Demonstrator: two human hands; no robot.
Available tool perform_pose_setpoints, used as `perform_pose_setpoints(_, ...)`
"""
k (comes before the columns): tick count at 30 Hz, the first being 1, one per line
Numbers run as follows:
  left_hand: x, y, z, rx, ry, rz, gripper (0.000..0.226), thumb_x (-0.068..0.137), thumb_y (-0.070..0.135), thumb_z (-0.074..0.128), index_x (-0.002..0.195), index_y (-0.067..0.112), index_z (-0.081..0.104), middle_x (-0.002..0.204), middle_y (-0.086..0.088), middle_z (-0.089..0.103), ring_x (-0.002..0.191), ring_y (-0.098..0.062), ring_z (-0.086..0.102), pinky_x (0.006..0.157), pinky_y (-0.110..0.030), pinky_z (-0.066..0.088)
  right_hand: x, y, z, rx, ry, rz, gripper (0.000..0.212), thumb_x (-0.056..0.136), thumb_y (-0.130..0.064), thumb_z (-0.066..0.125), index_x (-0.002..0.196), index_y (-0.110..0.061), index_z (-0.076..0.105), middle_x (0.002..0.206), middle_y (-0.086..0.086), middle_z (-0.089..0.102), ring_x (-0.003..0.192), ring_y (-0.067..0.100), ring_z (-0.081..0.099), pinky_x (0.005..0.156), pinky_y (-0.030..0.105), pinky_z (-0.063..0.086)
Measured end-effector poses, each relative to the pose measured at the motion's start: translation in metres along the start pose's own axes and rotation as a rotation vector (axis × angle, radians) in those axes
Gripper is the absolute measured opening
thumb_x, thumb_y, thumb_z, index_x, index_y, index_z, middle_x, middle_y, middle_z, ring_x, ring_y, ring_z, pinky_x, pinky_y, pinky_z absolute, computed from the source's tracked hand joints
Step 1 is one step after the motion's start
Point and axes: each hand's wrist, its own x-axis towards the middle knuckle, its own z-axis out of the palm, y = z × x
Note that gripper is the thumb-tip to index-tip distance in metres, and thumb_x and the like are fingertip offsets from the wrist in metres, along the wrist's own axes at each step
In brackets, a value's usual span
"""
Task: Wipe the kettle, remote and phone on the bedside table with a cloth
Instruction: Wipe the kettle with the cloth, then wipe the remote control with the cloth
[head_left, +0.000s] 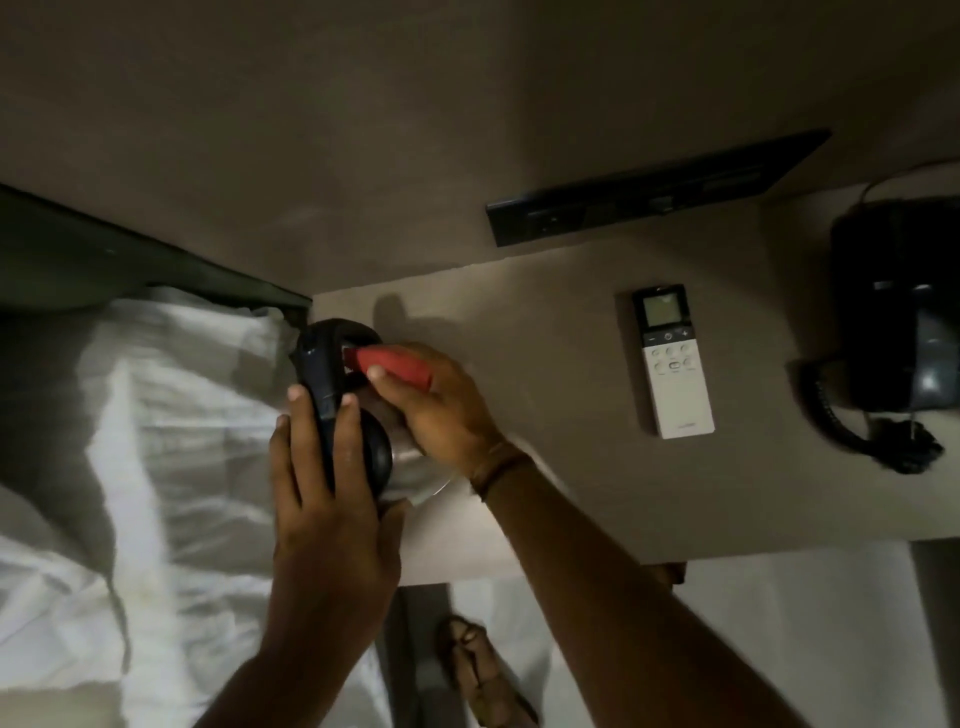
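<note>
The kettle (410, 467), steel-bodied with a black lid and handle, stands at the left end of the bedside table (571, 493). My left hand (322, 493) is wrapped around its black handle from the near side. My right hand (441, 410) presses a bunched red cloth (397, 366) against the top of the kettle by the lid. The white remote (672, 358) with a small screen lies flat near the table's middle, apart from both hands. The black corded phone (893, 312) sits at the right end.
A bed with a white pillow and sheets (156, 441) adjoins the table on the left. A black socket panel (654, 192) is on the wall behind. The phone's coiled cord (852, 431) lies near the right front. A sandalled foot (478, 665) stands on the floor below.
</note>
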Motion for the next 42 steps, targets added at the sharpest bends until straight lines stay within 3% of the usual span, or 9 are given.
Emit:
perform_pose_setpoints(8,-0.002,0.000,0.000,-0.002,-0.004,-0.005,0.107,0.085,0.016,0.081,0.169,0.017,0.014,0.180,-0.016,-0.003,0.160,-0.054,0.009,0.112,-0.075,0.041,-0.128,0.062,0.049,0.013,0.156,-0.168,0.066,0.106,-0.061,0.042,0.166,-0.036,0.031,0.180,-0.007,0.014,0.167,0.024,0.009,0.129,0.068,0.018)
perform_pose_setpoints(15,-0.001,-0.001,0.001,0.038,0.003,0.010,0.118,0.073,0.015,0.091,0.168,0.011,0.020,0.177,-0.022,0.005,0.157,-0.055,0.017,0.113,-0.074,0.043,-0.006,0.026,-0.004,0.127,-0.020,-0.071,0.047,0.104,-0.041,0.056,0.140,-0.012,0.067,0.150,0.013,0.063,0.141,0.032,0.058,0.119,0.062,0.046)
perform_pose_setpoints(24,-0.002,0.001,0.000,0.046,0.034,0.028,0.119,0.076,0.017,0.092,0.169,0.011,0.017,0.177,-0.025,0.005,0.159,-0.054,0.015,0.118,-0.064,0.038,-0.101,0.052,0.053,0.779,0.469,0.315,0.064,0.098,-0.044,0.059,0.157,-0.023,0.048,0.152,0.013,0.063,0.127,0.023,0.071,0.089,0.030,0.065)
perform_pose_setpoints(29,-0.010,0.003,-0.004,0.150,0.016,-0.020,0.116,0.087,0.056,0.077,0.171,0.014,0.009,0.179,-0.020,-0.002,0.163,-0.050,0.004,0.123,-0.078,0.010,-0.144,-0.002,-0.005,0.939,0.634,0.422,0.081,0.081,-0.049,0.073,0.152,-0.019,0.052,0.148,0.020,0.063,0.137,0.045,0.057,0.119,0.068,0.040)
perform_pose_setpoints(31,-0.020,0.023,0.005,0.096,0.175,0.042,0.110,0.088,0.073,0.053,0.171,0.016,0.009,0.180,-0.016,-0.004,0.166,-0.043,-0.003,0.126,-0.068,-0.006,-0.159,-0.025,-0.057,0.836,0.679,0.369,0.090,0.065,-0.050,0.085,0.144,-0.016,0.057,0.150,0.024,0.060,0.138,0.051,0.054,0.119,0.073,0.036)
perform_pose_setpoints(33,-0.029,0.063,0.031,-0.048,0.222,0.134,0.102,0.093,0.078,0.040,0.172,0.020,0.009,0.181,-0.010,-0.005,0.167,-0.034,-0.006,0.131,-0.056,-0.005,-0.173,-0.044,-0.107,0.704,0.654,0.286,0.054,0.079,-0.038,0.083,0.131,-0.031,0.069,0.141,0.021,0.071,0.130,0.051,0.064,0.114,0.072,0.044)
perform_pose_setpoints(37,-0.019,0.155,0.115,-0.268,-0.007,0.092,0.107,0.091,0.089,0.030,0.171,0.024,0.004,0.181,-0.006,-0.003,0.167,-0.028,-0.005,0.133,-0.060,0.008,-0.170,-0.070,-0.191,0.223,0.597,0.117,0.031,0.095,-0.027,0.072,0.111,-0.053,0.073,0.116,-0.015,0.082,0.113,0.015,0.077,0.102,0.048,0.061)
perform_pose_setpoints(40,0.014,0.192,0.172,-0.239,-0.126,0.081,0.128,0.078,0.099,0.038,0.171,0.017,0.004,0.181,-0.009,0.000,0.167,-0.030,0.000,0.134,-0.062,0.006,-0.119,-0.070,-0.230,-0.165,0.471,0.009,0.036,0.108,-0.007,0.056,0.136,-0.029,0.062,0.111,-0.025,0.078,0.104,-0.011,0.074,0.085,0.016,0.064)
perform_pose_setpoints(42,0.032,0.204,0.199,-0.192,-0.102,0.075,0.136,0.072,0.099,0.044,0.171,0.011,0.008,0.180,-0.013,0.006,0.167,-0.033,0.005,0.133,-0.063,0.004,-0.083,-0.059,-0.241,-0.393,0.417,-0.050,0.042,0.108,-0.009,0.056,0.150,-0.013,0.055,0.135,-0.012,0.070,0.121,-0.003,0.068,0.102,0.026,0.060)
